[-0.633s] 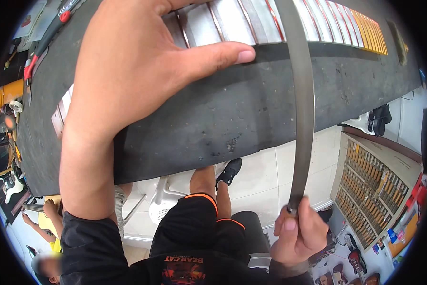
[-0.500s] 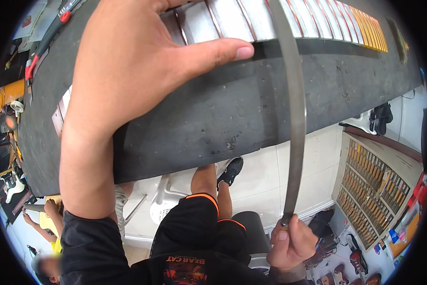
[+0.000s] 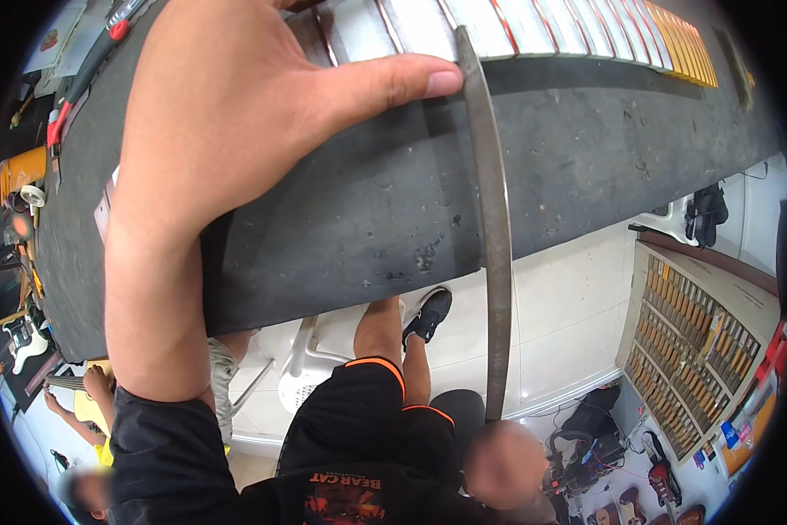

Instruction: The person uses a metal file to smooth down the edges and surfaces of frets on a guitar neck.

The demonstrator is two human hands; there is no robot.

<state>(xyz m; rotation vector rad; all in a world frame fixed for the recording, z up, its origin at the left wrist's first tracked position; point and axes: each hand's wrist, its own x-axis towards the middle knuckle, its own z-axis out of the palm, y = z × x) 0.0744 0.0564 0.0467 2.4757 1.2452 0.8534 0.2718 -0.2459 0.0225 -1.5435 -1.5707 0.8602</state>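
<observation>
A guitar neck [image 3: 428, 28] lies across the top of the view, its fretboard covered in silvery tape between the frets and yellow tape at the right end. My left hand [image 3: 227, 105] grips it from above; the thumb stretches along the near edge, while the other fingers are cut off by the frame. A long, flat metal file [image 3: 493, 219] points away from me, its tip at the neck's near edge beside my thumb. My right hand [image 3: 505, 465], smeared by motion, is closed around the file's near end, low in the view.
The neck rests on a dark, scuffed workbench [image 3: 350, 236]. Red-handled tools [image 3: 59, 122] and a tape roll [image 3: 33, 195] lie at left. A rack of wooden-handled files [image 3: 691, 341] stands at right, near guitars [image 3: 663, 481]. Another person [image 3: 91, 490] holds a guitar at lower left.
The file has been drawn back toward me and shifted left, so its tip now shows at the neck's near edge. My right hand moved down and slightly left. The left hand stays on the neck.
</observation>
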